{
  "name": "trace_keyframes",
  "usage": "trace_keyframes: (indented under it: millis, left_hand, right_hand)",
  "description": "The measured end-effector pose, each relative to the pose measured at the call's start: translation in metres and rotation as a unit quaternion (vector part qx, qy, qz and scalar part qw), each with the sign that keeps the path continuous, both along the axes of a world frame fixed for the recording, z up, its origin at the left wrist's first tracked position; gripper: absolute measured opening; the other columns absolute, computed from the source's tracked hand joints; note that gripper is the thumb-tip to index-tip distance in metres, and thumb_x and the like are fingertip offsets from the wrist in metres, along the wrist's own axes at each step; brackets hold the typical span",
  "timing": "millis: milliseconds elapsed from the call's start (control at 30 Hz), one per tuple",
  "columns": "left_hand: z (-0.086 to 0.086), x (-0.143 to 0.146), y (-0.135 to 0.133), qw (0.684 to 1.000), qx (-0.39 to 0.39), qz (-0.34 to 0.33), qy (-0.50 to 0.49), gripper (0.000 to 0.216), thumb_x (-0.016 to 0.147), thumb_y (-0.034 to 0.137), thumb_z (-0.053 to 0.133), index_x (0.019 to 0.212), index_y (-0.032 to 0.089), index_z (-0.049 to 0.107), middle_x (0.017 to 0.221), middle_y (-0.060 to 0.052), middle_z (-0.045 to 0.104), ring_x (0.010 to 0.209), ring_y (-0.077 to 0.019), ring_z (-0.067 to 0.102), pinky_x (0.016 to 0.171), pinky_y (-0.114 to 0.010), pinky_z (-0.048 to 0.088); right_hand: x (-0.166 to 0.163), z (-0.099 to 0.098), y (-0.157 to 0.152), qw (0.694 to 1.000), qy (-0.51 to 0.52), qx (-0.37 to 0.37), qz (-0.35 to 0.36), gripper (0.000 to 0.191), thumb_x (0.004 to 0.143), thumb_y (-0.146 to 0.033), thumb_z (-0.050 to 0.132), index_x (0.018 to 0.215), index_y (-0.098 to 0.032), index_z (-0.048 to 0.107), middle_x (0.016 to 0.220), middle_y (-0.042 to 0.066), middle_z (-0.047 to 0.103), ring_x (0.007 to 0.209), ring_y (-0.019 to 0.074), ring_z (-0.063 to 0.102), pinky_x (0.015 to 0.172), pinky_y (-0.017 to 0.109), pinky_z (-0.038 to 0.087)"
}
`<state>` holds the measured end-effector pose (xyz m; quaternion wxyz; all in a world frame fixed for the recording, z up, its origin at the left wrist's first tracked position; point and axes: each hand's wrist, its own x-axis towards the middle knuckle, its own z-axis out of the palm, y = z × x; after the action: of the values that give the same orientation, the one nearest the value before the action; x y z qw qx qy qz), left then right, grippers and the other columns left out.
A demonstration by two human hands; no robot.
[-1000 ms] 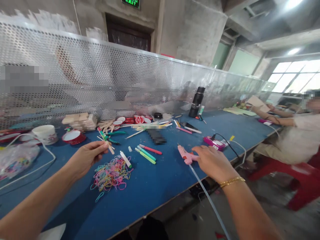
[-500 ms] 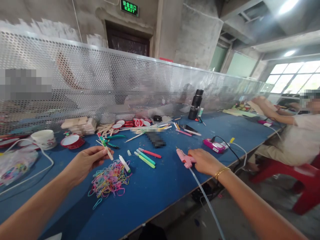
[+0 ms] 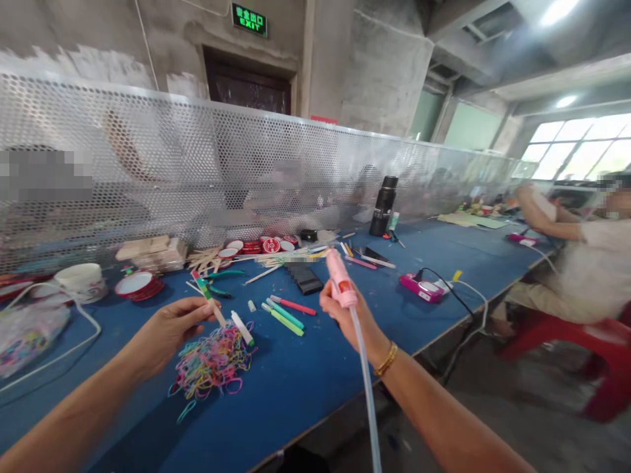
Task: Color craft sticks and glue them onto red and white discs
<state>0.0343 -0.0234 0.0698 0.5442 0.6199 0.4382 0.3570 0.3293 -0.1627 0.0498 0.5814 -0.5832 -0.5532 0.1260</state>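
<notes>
My left hand point(image 3: 170, 328) pinches a wooden craft stick point(image 3: 208, 299) with green and red colouring at its upper end. Just below it lies a tangled heap of coloured rubber bands point(image 3: 210, 362), with an uncapped white-barrelled marker point(image 3: 241, 328) resting at its edge. In my right hand point(image 3: 359, 323) is a pink glue gun point(image 3: 340, 279), raised over the table with its nozzle pointing away from me. A long translucent glue stick point(image 3: 365, 381) trails out of its back end. Between the hands lie red, teal and green markers point(image 3: 286, 313) and a small cap point(image 3: 251, 306).
Behind the left hand are green-handled pliers point(image 3: 217, 287), red-rimmed tins point(image 3: 139, 286) and loose wooden sticks point(image 3: 211, 256). A black phone-like device point(image 3: 304, 278), a black bottle point(image 3: 383, 207) and a magenta power strip point(image 3: 420, 288) with cables lie further back. A co-worker point(image 3: 586, 263) sits at right.
My right hand has lifted the glue gun and brought it left, turning its nozzle away from me. The left hand still holds the craft stick, slightly lower. The co-worker's raised hands have shifted.
</notes>
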Motion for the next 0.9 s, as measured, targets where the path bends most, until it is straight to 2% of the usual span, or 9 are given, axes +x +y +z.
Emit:
trace_keyframes:
  millis: [133, 200, 300, 433, 633, 767, 900]
  left_hand:
    - [-0.002, -0.001, -0.003, 1.0, -0.003, 0.0, -0.031, 0.039, 0.056, 0.049, 0.085, 0.081, 0.02, 0.076, 0.081, -0.001, 0.065, 0.07, -0.009, 0.053, 0.059, -0.017, 0.042]
    - [-0.002, -0.001, -0.005, 0.999, -0.006, -0.003, -0.045, 0.039, 0.055, 0.046, 0.087, 0.08, 0.019, 0.076, 0.079, -0.001, 0.065, 0.068, -0.0089, 0.054, 0.058, -0.017, 0.042]
    - [-0.001, 0.001, -0.007, 0.998, -0.016, 0.014, -0.062, 0.038, 0.051, 0.044, 0.089, 0.076, 0.019, 0.076, 0.077, -0.002, 0.066, 0.064, -0.009, 0.054, 0.057, -0.018, 0.044]
    - [0.001, 0.002, -0.007, 0.997, -0.02, 0.009, -0.081, 0.037, 0.05, 0.042, 0.09, 0.075, 0.019, 0.076, 0.077, -0.002, 0.067, 0.06, -0.0077, 0.05, 0.053, -0.017, 0.042]
    - [0.003, 0.001, -0.005, 0.996, -0.035, -0.017, -0.081, 0.036, 0.051, 0.044, 0.09, 0.069, 0.017, 0.075, 0.076, -0.002, 0.066, 0.065, -0.0085, 0.053, 0.056, -0.016, 0.043]
    - [0.003, -0.002, -0.002, 0.996, -0.034, -0.014, -0.08, 0.035, 0.052, 0.044, 0.089, 0.068, 0.017, 0.074, 0.074, 0.0, 0.064, 0.06, -0.006, 0.049, 0.052, -0.014, 0.042]
    - [0.005, -0.004, 0.0, 0.994, -0.04, 0.017, -0.104, 0.04, 0.047, 0.043, 0.091, 0.076, 0.019, 0.077, 0.067, 0.001, 0.062, 0.055, -0.0054, 0.046, 0.049, -0.014, 0.042]
  right_hand:
    - [-0.067, -0.006, 0.026, 0.975, 0.177, -0.022, 0.13, 0.029, 0.081, -0.043, 0.062, 0.089, -0.018, 0.049, 0.077, 0.0, 0.056, 0.065, 0.0119, 0.053, 0.062, 0.026, 0.046]
    - [-0.091, -0.011, 0.036, 0.966, 0.205, -0.03, 0.158, 0.032, 0.08, -0.045, 0.064, 0.09, -0.018, 0.049, 0.082, 0.002, 0.059, 0.071, 0.0136, 0.056, 0.064, 0.027, 0.047]
    - [-0.115, -0.013, 0.047, 0.962, 0.211, -0.044, 0.17, 0.033, 0.077, -0.045, 0.066, 0.087, -0.019, 0.048, 0.079, 0.0, 0.057, 0.068, 0.0132, 0.055, 0.063, 0.027, 0.047]
    - [-0.133, -0.006, 0.053, 0.956, 0.241, -0.059, 0.156, 0.031, 0.071, -0.039, 0.069, 0.081, -0.02, 0.047, 0.072, -0.003, 0.053, 0.062, 0.0114, 0.05, 0.06, 0.026, 0.045]
    - [-0.15, -0.002, 0.062, 0.913, 0.339, -0.085, 0.212, 0.037, 0.062, -0.036, 0.075, 0.079, -0.022, 0.045, 0.064, -0.007, 0.051, 0.053, 0.0108, 0.048, 0.053, 0.026, 0.044]
    - [-0.152, -0.012, 0.07, 0.921, 0.326, -0.067, 0.201, 0.035, 0.064, -0.037, 0.074, 0.083, -0.021, 0.049, 0.068, -0.005, 0.054, 0.057, 0.0111, 0.051, 0.054, 0.025, 0.044]
    - [-0.152, -0.018, 0.07, 0.922, 0.317, -0.093, 0.204, 0.037, 0.063, -0.037, 0.076, 0.086, -0.02, 0.052, 0.071, -0.004, 0.056, 0.058, 0.0113, 0.052, 0.055, 0.025, 0.044]
